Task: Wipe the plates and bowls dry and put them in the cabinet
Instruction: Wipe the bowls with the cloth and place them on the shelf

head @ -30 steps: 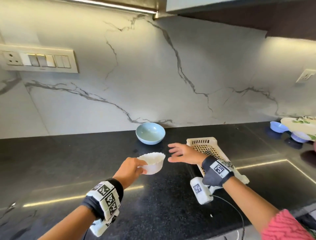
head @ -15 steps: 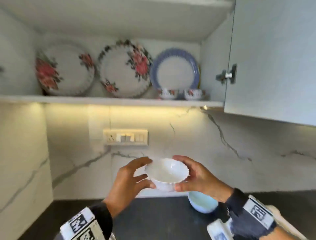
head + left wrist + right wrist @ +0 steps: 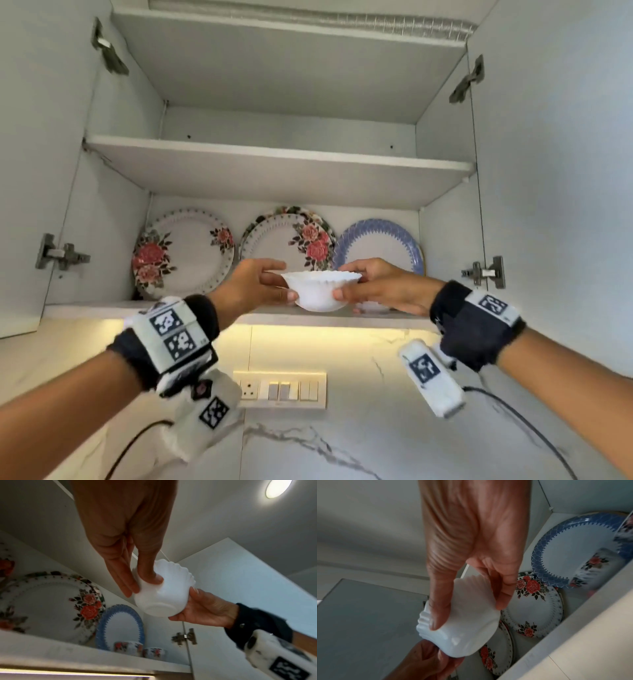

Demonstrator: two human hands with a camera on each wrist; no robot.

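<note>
A white scalloped bowl [image 3: 318,291] is held upright between both hands, just in front of the cabinet's lower shelf [image 3: 102,310]. My left hand [image 3: 275,281] pinches its left side, thumb below and fingers over the rim. My right hand [image 3: 359,284] grips the right side the same way. The left wrist view shows the bowl's base [image 3: 157,608] with the left hand [image 3: 140,582] on its side wall and the right hand [image 3: 202,608] under it. In the right wrist view the right hand [image 3: 469,609] spans the bowl [image 3: 462,631].
Two floral plates [image 3: 185,253] [image 3: 291,236] and a blue-rimmed plate [image 3: 380,246] lean against the shelf's back wall. Two small floral bowls [image 3: 127,649] stand at the right. Both cabinet doors [image 3: 555,171] hang open. An upper shelf [image 3: 274,154] sits above, a switch panel [image 3: 279,390] below.
The bowl has risen from counter height to the lower shelf. The right hand, free one second ago, now holds it with the left. The head view has tilted up to the cabinet.
</note>
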